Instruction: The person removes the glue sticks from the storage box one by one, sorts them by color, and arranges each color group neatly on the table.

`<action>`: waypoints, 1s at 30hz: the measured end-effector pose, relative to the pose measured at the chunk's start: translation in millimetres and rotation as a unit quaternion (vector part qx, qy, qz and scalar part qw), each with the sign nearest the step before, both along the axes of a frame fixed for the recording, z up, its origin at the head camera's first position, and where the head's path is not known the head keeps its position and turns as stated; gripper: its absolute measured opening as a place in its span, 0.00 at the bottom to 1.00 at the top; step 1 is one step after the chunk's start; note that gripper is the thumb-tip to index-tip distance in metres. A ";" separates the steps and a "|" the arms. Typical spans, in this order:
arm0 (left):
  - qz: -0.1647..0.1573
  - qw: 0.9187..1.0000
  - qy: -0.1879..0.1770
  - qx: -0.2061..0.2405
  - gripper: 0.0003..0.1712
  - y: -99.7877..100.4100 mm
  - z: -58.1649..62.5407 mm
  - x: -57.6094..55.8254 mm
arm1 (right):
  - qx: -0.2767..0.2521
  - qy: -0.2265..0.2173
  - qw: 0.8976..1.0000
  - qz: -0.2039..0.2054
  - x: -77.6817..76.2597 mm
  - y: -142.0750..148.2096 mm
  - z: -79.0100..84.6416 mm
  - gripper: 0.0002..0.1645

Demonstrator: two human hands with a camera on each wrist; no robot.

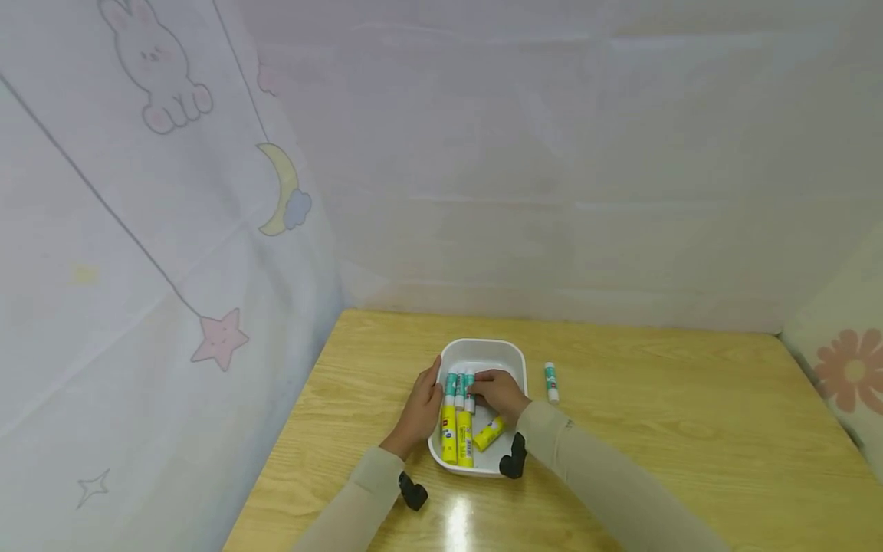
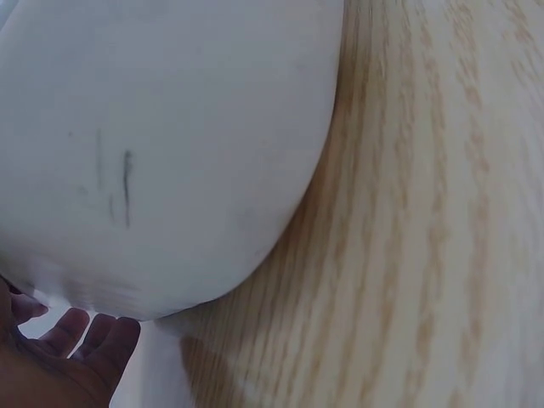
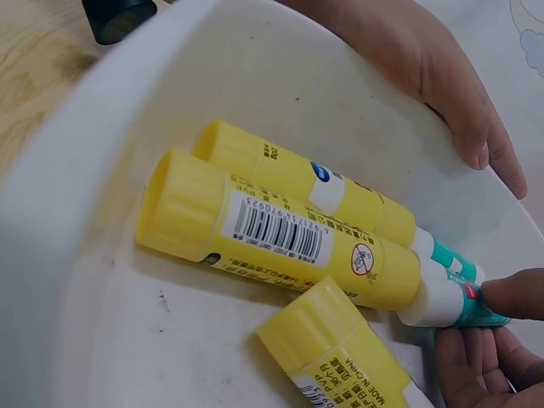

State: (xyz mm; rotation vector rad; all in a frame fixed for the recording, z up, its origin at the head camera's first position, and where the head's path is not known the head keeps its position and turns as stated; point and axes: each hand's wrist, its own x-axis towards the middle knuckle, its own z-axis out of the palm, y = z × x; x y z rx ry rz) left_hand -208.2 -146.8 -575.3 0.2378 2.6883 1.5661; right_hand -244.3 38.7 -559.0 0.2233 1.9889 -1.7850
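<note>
- I see one yellow stick (image 3: 340, 344) cut off in the right wrist view.
- The right hand (image 1: 502, 394) pinches a green stick (image 1: 469, 400) inside the tray (image 1: 486, 353).
- The left hand (image 1: 418, 408) holds its left rim.

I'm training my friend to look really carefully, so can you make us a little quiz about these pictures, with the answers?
1. How many yellow cylindrical plastic tubes lie in the white plastic tray?
2. True or false: the right hand pinches a teal-and-white cylindrical plastic tube.
3. In the head view, the loose teal-and-white tube on the pale wooden table is: A, left of the tray; B, right of the tray; C, in front of the tray?
Key: 1. Three. 2. True. 3. B.
</note>
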 end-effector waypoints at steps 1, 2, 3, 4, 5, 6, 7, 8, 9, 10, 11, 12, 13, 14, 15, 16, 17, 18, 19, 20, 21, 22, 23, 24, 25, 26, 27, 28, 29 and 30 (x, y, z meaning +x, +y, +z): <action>-0.001 1.000 0.004 0.001 0.32 0.5 0.3 -0.2 | -0.003 -0.001 1.000 -0.001 -0.2 0.7 0.4 0.24; -0.002 1.000 0.006 0.002 0.32 1.2 1.0 -0.2 | -0.006 -0.002 1.000 -0.002 -0.2 1.2 0.9 0.24; -0.003 1.000 0.006 0.001 0.32 1.8 1.8 0.0 | -0.009 -0.003 1.000 -0.003 -0.2 1.9 1.4 0.24; -0.004 1.000 0.006 0.002 0.32 2.5 2.6 0.3 | -0.012 -0.005 1.000 -0.004 -0.3 2.4 1.6 0.24; -0.004 1.000 0.007 0.002 0.31 3.2 3.4 0.5 | -0.015 -0.008 1.000 -0.006 -0.3 3.0 2.0 0.24; -0.005 1.000 0.009 0.003 0.31 3.9 4.1 0.7 | -0.019 -0.010 1.000 -0.008 -0.4 3.5 2.4 0.24; -0.005 1.000 0.008 0.002 0.31 4.7 4.8 1.0 | -0.024 -0.013 1.000 -0.010 -0.4 3.9 3.0 0.24; -0.005 1.000 0.006 0.000 0.31 5.4 5.8 1.2 | -0.029 -0.013 0.999 -0.011 -0.5 4.2 3.0 0.24; -0.005 1.000 0.006 -0.002 0.31 6.0 6.4 1.4 | -0.035 -0.015 0.999 -0.014 -0.7 4.4 3.4 0.24; -0.005 1.000 0.008 -0.003 0.31 6.6 7.1 1.5 | -0.042 -0.016 0.999 -0.017 -0.7 4.5 3.5 0.24; -0.005 1.000 0.009 -0.005 0.31 7.1 7.7 1.5 | -0.049 -0.019 0.998 -0.021 -0.8 4.7 3.8 0.24; -0.006 1.000 0.009 -0.006 0.31 7.5 8.1 1.5 | -0.056 -0.022 0.998 -0.024 -0.9 4.8 3.9 0.24; -0.005 1.000 0.010 -0.007 0.31 7.8 8.5 1.5 | -0.061 -0.025 0.997 -0.026 -0.8 4.9 4.1 0.24; -0.005 1.000 0.008 -0.008 0.31 7.9 8.4 1.5 | -0.065 -0.027 0.997 -0.028 -0.8 5.1 4.6 0.24; -0.005 1.000 0.008 -0.007 0.31 7.8 7.9 1.5 | -0.070 -0.030 0.997 -0.031 -0.6 5.4 5.8 0.24; -0.006 1.000 0.008 -0.007 0.31 7.6 7.7 1.6 | -0.074 -0.029 0.996 -0.031 -0.1 5.7 7.0 0.24; -0.004 1.000 0.004 -0.007 0.31 7.3 7.1 1.6 | -0.076 -0.028 0.996 -0.029 0.0 6.2 8.3 0.24; -0.002 1.000 0.001 -0.008 0.31 6.9 6.5 1.7 | -0.078 -0.028 0.996 -0.028 0.2 6.9 10.4 0.24; -0.001 1.000 -0.001 -0.010 0.31 6.3 5.8 1.7 | -0.081 -0.027 0.996 -0.026 0.2 7.6 13.2 0.24; 0.001 1.000 -0.004 -0.012 0.31 5.8 5.1 1.9 | -0.084 -0.026 0.996 -0.024 0.1 8.5 16.6 0.24; 0.003 1.000 -0.005 -0.014 0.31 5.2 4.6 2.1 | -0.088 -0.024 0.996 -0.020 -0.4 9.6 20.4 0.24; 0.006 1.000 -0.008 -0.017 0.31 4.6 4.4 2.5 | -0.090 -0.022 0.996 -0.017 -1.0 11.0 24.8 0.24; 0.008 1.000 -0.009 -0.018 0.31 4.2 4.0 2.6 | -0.091 -0.018 0.996 -0.014 -1.9 12.8 29.9 0.23; 0.009 1.000 -0.008 -0.020 0.31 3.8 4.0 2.8 | -0.095 -0.016 0.995 -0.013 -2.9 15.1 35.3 0.23; 0.010 1.000 -0.008 -0.021 0.31 3.4 4.2 3.0 | -0.098 -0.011 0.995 -0.012 -4.3 18.0 40.5 0.23; 0.011 1.000 -0.007 -0.022 0.31 3.3 4.7 3.2 | -0.101 -0.006 0.995 -0.011 -5.9 21.3 45.2 0.22; 0.012 1.000 -0.005 -0.023 0.31 3.2 5.3 3.1 | -0.102 0.001 0.995 -0.010 -7.9 25.4 49.7 0.22; 0.012 1.000 -0.005 -0.024 0.31 3.4 6.2 2.9 | -0.103 0.005 0.995 -0.012 -9.9 29.8 54.0 0.22; 0.013 1.000 -0.003 -0.024 0.31 3.6 7.3 2.6 | -0.104 0.008 0.994 -0.014 -12.3 34.6 57.2 0.22; 0.013 1.000 -0.003 -0.025 0.32 3.9 8.3 2.3 | -0.104 0.006 0.994 -0.017 -14.9 39.8 59.7 0.22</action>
